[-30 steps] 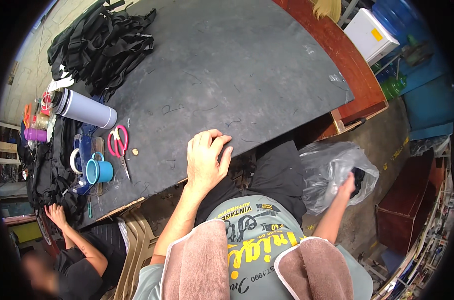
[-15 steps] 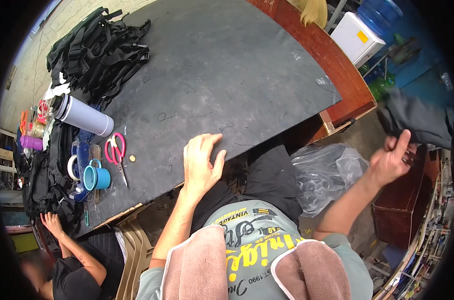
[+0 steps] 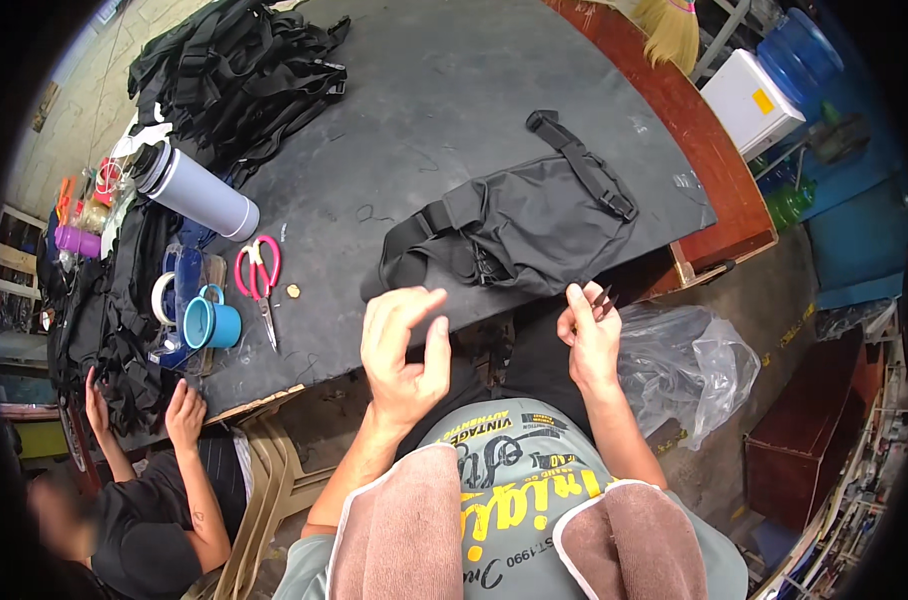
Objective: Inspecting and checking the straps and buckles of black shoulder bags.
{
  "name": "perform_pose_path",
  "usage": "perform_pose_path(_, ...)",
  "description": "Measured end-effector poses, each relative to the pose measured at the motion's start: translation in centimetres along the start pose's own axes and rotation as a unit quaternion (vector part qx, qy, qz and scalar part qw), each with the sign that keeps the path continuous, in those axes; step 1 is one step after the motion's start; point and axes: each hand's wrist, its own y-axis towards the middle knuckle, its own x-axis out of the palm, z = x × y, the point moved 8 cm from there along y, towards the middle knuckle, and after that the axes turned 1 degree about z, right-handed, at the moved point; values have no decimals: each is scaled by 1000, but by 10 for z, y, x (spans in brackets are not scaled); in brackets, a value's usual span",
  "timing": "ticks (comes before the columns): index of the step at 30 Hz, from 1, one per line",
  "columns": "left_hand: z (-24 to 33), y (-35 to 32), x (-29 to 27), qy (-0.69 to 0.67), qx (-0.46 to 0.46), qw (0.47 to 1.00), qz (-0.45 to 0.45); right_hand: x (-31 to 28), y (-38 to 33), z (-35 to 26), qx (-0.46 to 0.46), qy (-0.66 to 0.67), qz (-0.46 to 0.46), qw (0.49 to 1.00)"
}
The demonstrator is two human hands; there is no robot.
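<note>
On the dark table [image 3: 424, 100], in the head view, a black bag [image 3: 544, 220] with wide straps lies near the front edge. The left hand [image 3: 404, 350] is loose and let go, fingers bent, thumb apart, near the looped strap. The right hand [image 3: 591, 340] pinches a small, dark, pointed thing [image 3: 604, 298] near the bag's low edge. Over on the left are pink-handled scissors [image 3: 261, 297], a blue mug [image 3: 212, 325] and a pale purple bottle [image 3: 209, 195].
</note>
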Motion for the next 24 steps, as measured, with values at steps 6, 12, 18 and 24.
perform_pose_path(6,104,44,-36,-345,125,927,-82,1,-8,-14,17,-182,-99,978)
perform_pose_path(12,180,79,-34,-418,258,870,-47,15,-16,-80,-226,-304,-147,914)
perform_pose_path(18,117,76,10,-96,126,976,-149,25,57,-159,-487,-426,-35,761)
perform_pose_path(24,-50,52,49,250,-147,946,-143,57,21,-112,-409,-555,-98,718)
